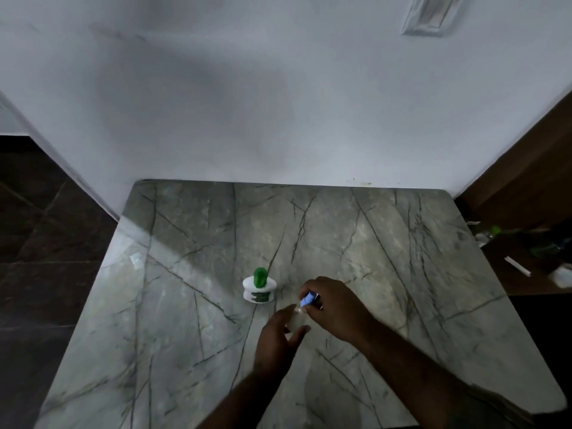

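Note:
A small white bottle [259,293] with a green cap stands upright near the middle of the grey marble table [185,305]. Just right of it, my right hand [332,306] grips a small blue object [307,299] between curled fingers and thumb. My left hand [278,339] is below it, fingers fairly straight and spread, with its fingertips close to something small and pale under the blue object. The frame is too blurred to tell what that pale thing is or whether the left hand holds it.
A white wall [247,103] runs along the table's far edge. Dark floor [37,227] lies to the left. At the right stand a brown wooden panel [526,168] and a dark surface with clutter [532,252], including a green-capped item.

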`<state>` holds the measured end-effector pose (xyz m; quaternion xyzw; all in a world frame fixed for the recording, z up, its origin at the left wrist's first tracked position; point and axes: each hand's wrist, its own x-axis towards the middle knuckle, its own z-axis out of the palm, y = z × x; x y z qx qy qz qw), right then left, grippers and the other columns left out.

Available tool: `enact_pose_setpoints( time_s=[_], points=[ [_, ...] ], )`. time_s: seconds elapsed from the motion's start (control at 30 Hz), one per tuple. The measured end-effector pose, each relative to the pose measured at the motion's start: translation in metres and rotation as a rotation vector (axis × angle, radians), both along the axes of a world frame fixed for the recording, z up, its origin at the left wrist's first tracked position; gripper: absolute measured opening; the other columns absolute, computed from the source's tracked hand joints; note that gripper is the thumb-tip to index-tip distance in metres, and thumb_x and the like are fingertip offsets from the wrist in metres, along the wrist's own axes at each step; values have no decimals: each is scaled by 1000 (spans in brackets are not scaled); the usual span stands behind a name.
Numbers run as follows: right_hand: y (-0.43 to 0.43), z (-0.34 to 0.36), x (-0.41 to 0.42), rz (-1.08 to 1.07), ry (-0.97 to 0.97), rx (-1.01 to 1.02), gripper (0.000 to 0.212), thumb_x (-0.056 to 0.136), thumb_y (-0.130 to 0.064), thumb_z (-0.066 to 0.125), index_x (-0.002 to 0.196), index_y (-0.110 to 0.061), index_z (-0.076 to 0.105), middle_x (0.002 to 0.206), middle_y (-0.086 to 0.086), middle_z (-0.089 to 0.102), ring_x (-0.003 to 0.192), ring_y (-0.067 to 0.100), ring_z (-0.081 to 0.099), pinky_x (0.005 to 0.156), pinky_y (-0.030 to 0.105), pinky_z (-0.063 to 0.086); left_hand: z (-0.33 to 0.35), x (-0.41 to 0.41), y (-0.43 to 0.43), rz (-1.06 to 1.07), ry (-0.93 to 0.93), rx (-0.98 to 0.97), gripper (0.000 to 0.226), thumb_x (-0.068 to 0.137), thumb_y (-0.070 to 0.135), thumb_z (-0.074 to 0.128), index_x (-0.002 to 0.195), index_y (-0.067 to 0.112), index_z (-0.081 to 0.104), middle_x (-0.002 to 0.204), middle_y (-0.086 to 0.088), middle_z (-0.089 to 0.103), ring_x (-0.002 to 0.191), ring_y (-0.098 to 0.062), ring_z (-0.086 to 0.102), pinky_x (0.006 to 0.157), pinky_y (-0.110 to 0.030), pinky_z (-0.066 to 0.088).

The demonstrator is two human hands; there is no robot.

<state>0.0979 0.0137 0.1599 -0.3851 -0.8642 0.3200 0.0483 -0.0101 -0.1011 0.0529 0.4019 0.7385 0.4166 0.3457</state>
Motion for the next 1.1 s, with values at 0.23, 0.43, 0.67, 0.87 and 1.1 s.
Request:
enact_pose_setpoints(
  time_s=[0.23, 0.43, 0.67, 0.87, 1.1],
  points=[
    [1, -16, -9, -91, -187, 117, 36, 84, -58, 59, 83, -22, 62, 83, -4, 67, 77, 12, 60, 65, 24, 38, -3, -4, -2, -4, 27, -63, 44, 80, 36, 77, 120, 20, 68, 106, 6, 75, 93, -4, 68, 83, -22, 54],
    [9, -16, -11, 88, -174, 29, 16, 83, -32, 68, 83, -17, 66, 83, -4, 70, 80, 12, 60, 73, 20, 37, 0, -3, -6, -57, 45, -85, 39, 80, 35, 77, 117, 26, 69, 96, 12, 75, 81, 7, 62, 69, -3, 40],
    [4, -6, -5, 23, -109, -74, 36, 81, -52, 68, 105, -25, 62, 101, -8, 64, 86, 8, 62, 77, 27, 51, 2, -4, -6, -33, 31, -81, 21, 77, 31, 79, 93, 40, 69, 71, 21, 68, 71, 4, 63, 62, -7, 43],
    [9, -7, -4, 168, -132, -122, 12, 89, -15, 59, 90, -18, 71, 94, 0, 67, 87, 14, 64, 90, 22, 44, -1, -3, -10, -46, 51, -104, 24, 77, 32, 80, 99, 33, 72, 67, 23, 66, 69, 8, 61, 60, -5, 41],
    [10, -8, -6, 45, -173, -41, 37, 88, -51, 60, 104, -18, 66, 94, -1, 71, 80, 14, 69, 73, 28, 53, 0, -3, -10, -34, 26, -148, 24, 77, 33, 80, 98, 39, 69, 78, 18, 71, 75, 7, 64, 64, -8, 46]
  ],
)
